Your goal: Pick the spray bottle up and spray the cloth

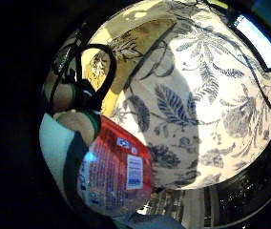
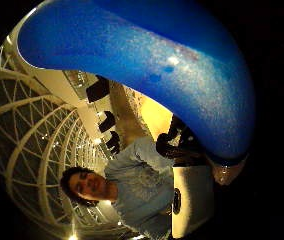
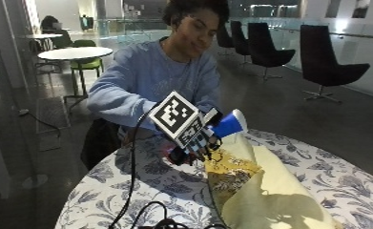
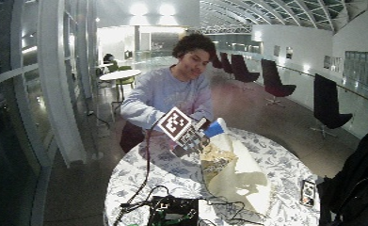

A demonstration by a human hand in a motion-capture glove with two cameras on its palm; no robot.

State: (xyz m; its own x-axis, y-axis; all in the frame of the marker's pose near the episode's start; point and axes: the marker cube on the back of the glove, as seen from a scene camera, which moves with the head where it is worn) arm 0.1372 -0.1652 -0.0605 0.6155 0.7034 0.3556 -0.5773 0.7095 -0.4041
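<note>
Spray bottle [image 3: 227, 126] is off the table, gripped in your right hand [image 3: 192, 140], fingers curled round its body, blue head toward the yellow cloth [image 3: 268, 191] on the table [image 3: 357, 191], likely so spray lands there.

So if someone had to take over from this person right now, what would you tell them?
Right hand: gloved, grips the bottle, lifted off the table, blue head toward the cloth.
Cloth: yellow, spread across the table beside the hand, patterned patch near the bottle.
Done: bottle picked up.
Left: spray the cloth. I cannot tell whether any spray has landed yet.
</note>
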